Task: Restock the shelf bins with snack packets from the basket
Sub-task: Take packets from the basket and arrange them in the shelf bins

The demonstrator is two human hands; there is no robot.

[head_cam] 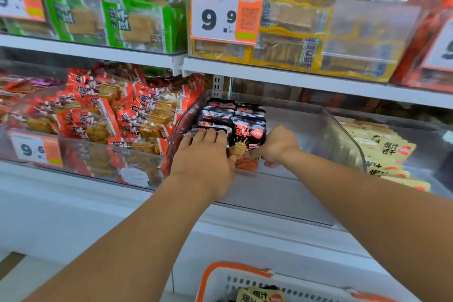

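Head view; both hands [241,152] press black packets [247,130] in clear bin [343,135]

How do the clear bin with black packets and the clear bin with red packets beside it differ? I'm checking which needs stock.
The clear plastic bin with black snack packets holds only a small stack at its left end; the clear plastic bin with red snack packets is heaped full. The black packets stand in neat rows; the red packets lie jumbled. Only the red bin shows a price tag. Both sit on the same shelf.
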